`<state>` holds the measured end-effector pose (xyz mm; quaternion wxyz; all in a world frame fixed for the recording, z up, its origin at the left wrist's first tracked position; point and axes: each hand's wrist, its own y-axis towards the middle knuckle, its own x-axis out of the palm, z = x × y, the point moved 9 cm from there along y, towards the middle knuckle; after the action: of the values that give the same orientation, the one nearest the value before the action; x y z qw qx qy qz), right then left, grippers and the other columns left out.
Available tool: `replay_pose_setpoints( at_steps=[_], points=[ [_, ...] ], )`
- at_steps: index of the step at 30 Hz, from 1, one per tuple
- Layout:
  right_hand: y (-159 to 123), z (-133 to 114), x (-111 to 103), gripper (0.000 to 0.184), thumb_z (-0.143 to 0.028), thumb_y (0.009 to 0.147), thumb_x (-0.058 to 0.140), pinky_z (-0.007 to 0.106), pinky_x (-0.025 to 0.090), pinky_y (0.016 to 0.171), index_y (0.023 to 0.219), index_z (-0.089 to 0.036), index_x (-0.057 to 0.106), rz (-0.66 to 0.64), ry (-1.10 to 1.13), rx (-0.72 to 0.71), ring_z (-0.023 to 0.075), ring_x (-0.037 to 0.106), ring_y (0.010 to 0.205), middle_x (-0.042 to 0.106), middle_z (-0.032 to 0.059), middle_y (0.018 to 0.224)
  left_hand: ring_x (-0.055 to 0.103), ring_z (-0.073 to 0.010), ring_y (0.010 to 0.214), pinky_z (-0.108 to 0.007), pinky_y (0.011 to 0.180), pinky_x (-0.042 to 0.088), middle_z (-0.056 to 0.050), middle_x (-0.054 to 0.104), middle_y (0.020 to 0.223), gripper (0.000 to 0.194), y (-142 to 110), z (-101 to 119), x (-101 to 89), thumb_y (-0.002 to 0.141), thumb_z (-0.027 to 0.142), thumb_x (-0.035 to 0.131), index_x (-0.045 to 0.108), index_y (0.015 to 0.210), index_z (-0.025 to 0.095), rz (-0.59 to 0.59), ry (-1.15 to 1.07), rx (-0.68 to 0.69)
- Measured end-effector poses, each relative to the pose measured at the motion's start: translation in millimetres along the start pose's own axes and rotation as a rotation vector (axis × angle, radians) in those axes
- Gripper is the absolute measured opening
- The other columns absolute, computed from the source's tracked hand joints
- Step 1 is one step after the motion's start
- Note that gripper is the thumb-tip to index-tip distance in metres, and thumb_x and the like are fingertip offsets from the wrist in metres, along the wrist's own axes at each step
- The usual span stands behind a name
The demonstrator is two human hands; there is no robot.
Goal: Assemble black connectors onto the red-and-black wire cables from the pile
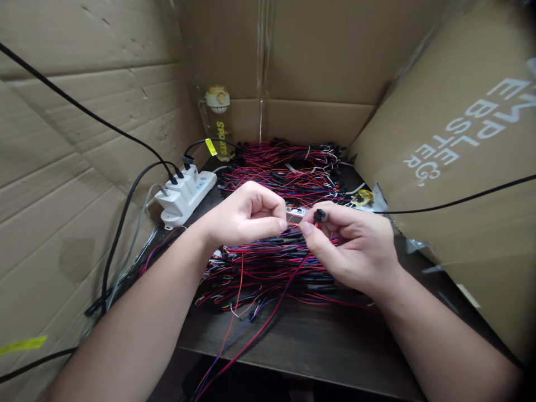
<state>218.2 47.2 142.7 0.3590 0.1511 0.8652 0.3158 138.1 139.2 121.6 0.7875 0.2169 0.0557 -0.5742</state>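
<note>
My left hand (247, 220) is curled closed over the middle of the wire heap, thumb and fingers pinching the end of a thin wire. My right hand (349, 245) is closed too, its fingertips pinching a small black connector (320, 215) with red wires running down from it. The two hands almost touch at their fingertips. Beneath them lies a large pile of red, blue and black wire harnesses (285, 178) on a dark wooden table (318, 346). A few red and blue wires (234, 346) trail off the table's front edge.
A white power strip (184, 192) with several black plugs sits at the left. A clear bottle with a yellow cap (218, 120) stands at the back. Cardboard walls (84, 139) enclose the table; a printed cardboard panel (460, 167) leans at the right. A yellow tape roll (363, 197) lies by it.
</note>
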Motion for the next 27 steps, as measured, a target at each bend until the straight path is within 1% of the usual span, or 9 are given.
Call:
replay_pose_setpoints(
  at_steps=[7,12,14,19,23,27],
  points=[
    [-0.8,1.6,4.3,0.015,-0.010,0.087,0.061,0.022,0.032,0.045,0.073,-0.017,0.061,-0.050,0.003,0.013,0.0061,0.039,0.045,0.050,-0.0057,0.055,0.036,-0.0055,0.046,-0.019,0.044,0.029,0.004,0.047,0.049,0.015,-0.3,-1.9,-3.2,0.075,0.014,0.065,0.060,0.060,0.013,0.010,0.012,-0.015],
    [-1.0,8.9,9.0,0.017,-0.013,0.090,0.059,0.022,0.032,0.045,0.073,-0.017,0.060,-0.087,0.034,0.086,0.0059,0.037,0.046,0.049,-0.0049,0.057,0.036,-0.0054,0.046,-0.018,0.044,0.029,0.005,0.046,0.049,0.018,1.0,-5.2,-3.0,0.075,0.013,0.064,0.058,0.059,0.013,0.010,-0.007,-0.017],
    [-1.4,11.0,10.9,0.018,-0.014,0.091,0.058,0.022,0.033,0.045,0.073,-0.017,0.060,-0.107,0.067,0.104,0.0062,0.039,0.047,0.050,-0.0045,0.057,0.037,-0.0052,0.047,-0.018,0.045,0.030,0.005,0.047,0.051,0.017,1.7,-5.3,-0.4,0.078,0.015,0.066,0.060,0.062,0.012,-0.006,-0.019,-0.017],
    [-1.9,13.7,10.5,0.018,-0.015,0.091,0.059,0.022,0.035,0.046,0.073,-0.017,0.059,-0.107,0.112,0.119,0.0071,0.042,0.049,0.051,-0.0037,0.059,0.043,-0.0063,0.051,-0.017,0.047,0.035,0.002,0.053,0.057,0.019,2.3,-4.0,4.2,0.084,0.022,0.071,0.067,0.070,0.010,-0.035,-0.060,-0.016],
    [-1.9,13.0,10.7,0.018,-0.016,0.091,0.059,0.023,0.036,0.048,0.073,-0.018,0.060,-0.113,0.111,0.106,0.0082,0.043,0.051,0.051,-0.0029,0.059,0.048,-0.0072,0.057,-0.017,0.053,0.041,-0.001,0.060,0.062,0.018,1.8,-4.7,4.8,0.087,0.022,0.071,0.072,0.075,0.008,-0.045,-0.085,-0.001],
    [-1.0,11.5,10.4,0.018,-0.015,0.089,0.060,0.023,0.036,0.048,0.071,-0.017,0.060,-0.120,0.101,0.089,0.0085,0.042,0.052,0.052,-0.0020,0.060,0.051,-0.0084,0.059,-0.019,0.056,0.044,-0.003,0.064,0.064,0.017,1.6,-9.3,5.0,0.087,0.022,0.071,0.075,0.078,0.008,-0.045,-0.110,-0.019]
  ],
)
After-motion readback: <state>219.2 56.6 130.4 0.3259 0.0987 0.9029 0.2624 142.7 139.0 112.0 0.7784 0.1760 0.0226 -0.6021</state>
